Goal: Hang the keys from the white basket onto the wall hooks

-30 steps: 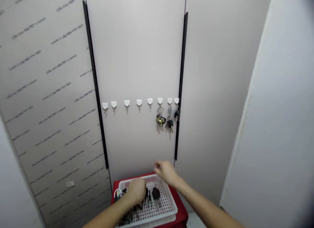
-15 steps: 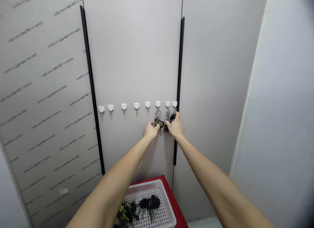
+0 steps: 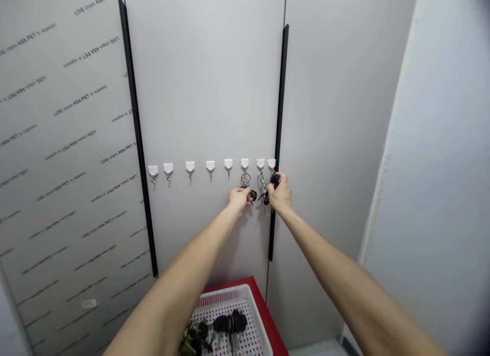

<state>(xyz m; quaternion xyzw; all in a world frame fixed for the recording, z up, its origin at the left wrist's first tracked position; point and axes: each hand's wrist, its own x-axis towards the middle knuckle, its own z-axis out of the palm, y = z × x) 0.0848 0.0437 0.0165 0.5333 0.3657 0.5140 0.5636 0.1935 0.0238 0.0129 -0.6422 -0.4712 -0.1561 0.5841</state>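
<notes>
Left hand (image 3: 239,198): thumb and fingers pinched narrow on the left key bunch (image 3: 253,195), just under the hook row (image 3: 210,166).
Left bunch's axis: near upright below its ring, lower end partly hidden by fingers.
Right hand (image 3: 279,193): curled by the black-headed keys (image 3: 274,179) under the hook row's right end; from here I can't tell whether it grips them.
Middle key bunch (image 3: 265,196): below the hook row; metal clip (image 3: 262,179) slants, top leftward, one key pointing down-left.
Basket (image 3: 253,306): well below the hook row, more keys (image 3: 229,325) inside.
</notes>
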